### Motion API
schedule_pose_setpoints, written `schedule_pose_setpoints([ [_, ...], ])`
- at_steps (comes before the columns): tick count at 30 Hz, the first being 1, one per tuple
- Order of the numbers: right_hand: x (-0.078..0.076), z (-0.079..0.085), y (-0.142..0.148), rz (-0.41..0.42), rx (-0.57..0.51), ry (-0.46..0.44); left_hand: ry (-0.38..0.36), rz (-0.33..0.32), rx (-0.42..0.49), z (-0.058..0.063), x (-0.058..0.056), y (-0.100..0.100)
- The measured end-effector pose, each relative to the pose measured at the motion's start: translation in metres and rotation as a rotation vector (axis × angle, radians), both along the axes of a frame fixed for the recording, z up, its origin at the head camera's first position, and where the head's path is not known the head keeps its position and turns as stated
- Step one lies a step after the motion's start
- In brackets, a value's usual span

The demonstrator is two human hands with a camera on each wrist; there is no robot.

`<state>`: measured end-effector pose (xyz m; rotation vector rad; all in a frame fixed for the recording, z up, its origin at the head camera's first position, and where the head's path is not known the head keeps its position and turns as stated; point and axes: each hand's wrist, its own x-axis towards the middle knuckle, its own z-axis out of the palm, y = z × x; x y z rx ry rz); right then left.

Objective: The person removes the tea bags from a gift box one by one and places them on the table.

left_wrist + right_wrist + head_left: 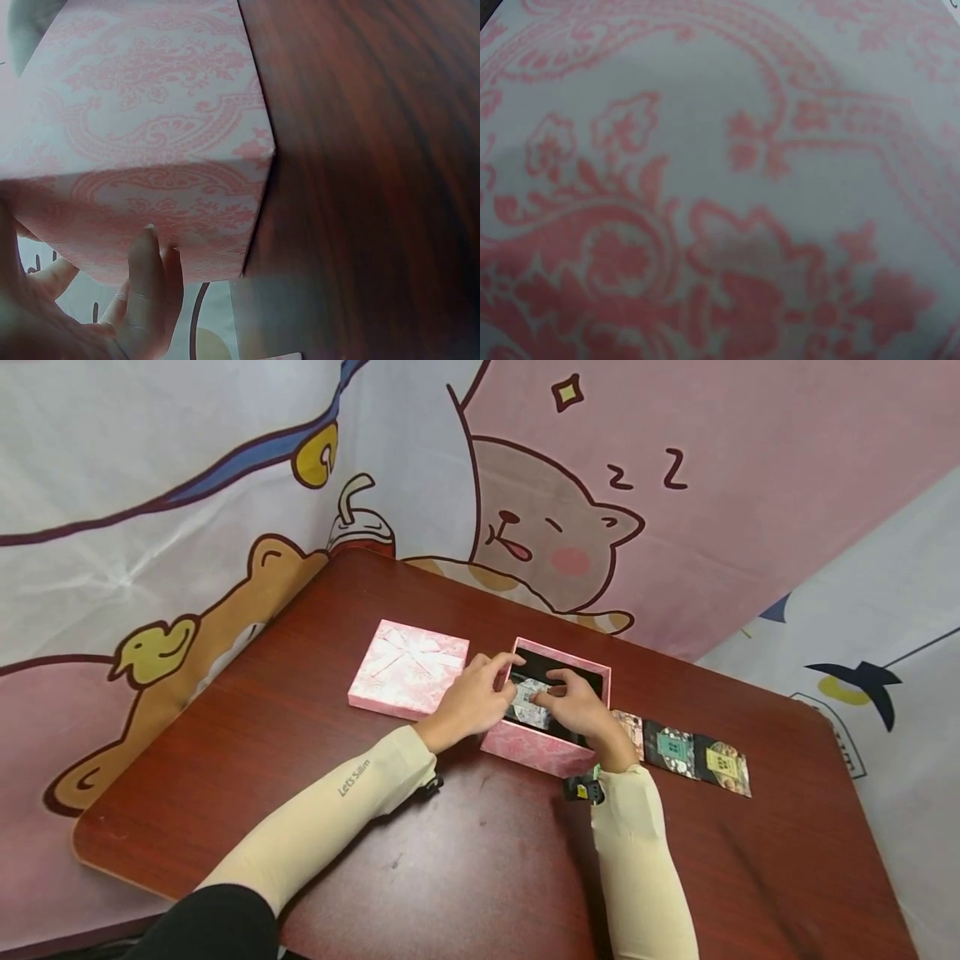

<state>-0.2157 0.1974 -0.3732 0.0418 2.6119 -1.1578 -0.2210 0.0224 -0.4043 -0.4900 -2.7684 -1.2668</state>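
Observation:
In the head view, a pink patterned box stands with its top off and a dark inside showing. Within it is a grey-and-white printed packet. My left hand is over the box's left rim, its thumb near the packet's edge. In the left wrist view, several fingers of the left hand lie along the outside of the box. My right hand reaches over the near right rim, its thumb on the packet and its index finger apart from the thumb. Only the box's wall shows in the right wrist view.
The pink lid with a ribbon bow lies left of the box. To the right, a pink packet, a green-labelled packet and a yellow-labelled packet lie in a row on the brown table. A printed cloth hangs behind.

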Motion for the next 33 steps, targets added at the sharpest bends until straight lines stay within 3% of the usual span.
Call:
schedule_pose_setpoints([
  [13,0.003,0.004,-0.004,-0.112,-0.127,0.102,0.018,0.007,0.007,-0.001,0.0,-0.001],
  [25,-0.001,0.004,-0.007,-0.08,-0.144,0.145,0.002,0.003,0.016,-0.001,-0.001,-0.002],
  [33,-0.004,0.003,-0.015,0.008,-0.104,0.131,-0.011,-0.002,0.024,-0.001,-0.001,-0.001],
])
